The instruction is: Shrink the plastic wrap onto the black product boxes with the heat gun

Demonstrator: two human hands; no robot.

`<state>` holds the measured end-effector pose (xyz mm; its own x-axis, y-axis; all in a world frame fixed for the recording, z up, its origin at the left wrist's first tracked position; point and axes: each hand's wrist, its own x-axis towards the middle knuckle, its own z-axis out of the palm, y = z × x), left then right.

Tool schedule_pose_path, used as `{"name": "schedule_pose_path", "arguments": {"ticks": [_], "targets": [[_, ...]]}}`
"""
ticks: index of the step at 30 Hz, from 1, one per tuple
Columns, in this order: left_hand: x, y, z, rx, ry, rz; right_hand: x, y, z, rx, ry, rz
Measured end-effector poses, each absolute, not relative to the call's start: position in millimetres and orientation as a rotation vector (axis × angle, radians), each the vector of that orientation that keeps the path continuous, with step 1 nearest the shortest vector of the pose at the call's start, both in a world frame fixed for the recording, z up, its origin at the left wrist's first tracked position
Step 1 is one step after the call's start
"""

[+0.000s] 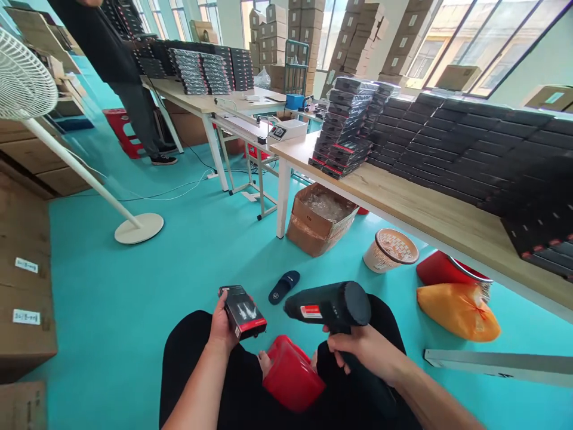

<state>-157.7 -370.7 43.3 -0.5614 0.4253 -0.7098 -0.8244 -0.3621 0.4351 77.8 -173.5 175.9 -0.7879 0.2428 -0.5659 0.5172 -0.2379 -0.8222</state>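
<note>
My left hand is closed round a small black box with a red lower edge and a pale picture on its face. The box is tilted above my left knee. In my right hand is a black heat gun, gripped by its handle, its nozzle pointing left toward the box. A gap separates the nozzle from the box. Below and between my legs is a glossy red plastic object, perhaps a stool. My fingers partly hide the box's left side.
Rows of black boxes and wrapped stacks stand on the long table at right. Beneath it are an open carton, a waste basket and an orange bag. A slipper, a fan and another person are further off.
</note>
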Motion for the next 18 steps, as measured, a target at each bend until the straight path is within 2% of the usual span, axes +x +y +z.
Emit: {"name": "schedule_pose_path", "arguments": {"ticks": [7,10,13,18], "targets": [[-166.8,-361.3,28.3,-0.747,1.077,2.006,79.5,-229.1,161.1,0.759,1.646,-2.396],[-169.7,-362.0,22.9,-0.806,1.04,2.058,80.2,-225.9,156.8,0.89,1.804,-2.397],[-169.6,-363.4,17.1,-0.792,1.067,2.087,91.1,-211.0,154.1,0.905,1.71,-2.363],[-157.9,-358.5,11.4,-0.483,1.433,1.951,93.1,-206.8,158.8,0.731,1.397,-2.379]]}}
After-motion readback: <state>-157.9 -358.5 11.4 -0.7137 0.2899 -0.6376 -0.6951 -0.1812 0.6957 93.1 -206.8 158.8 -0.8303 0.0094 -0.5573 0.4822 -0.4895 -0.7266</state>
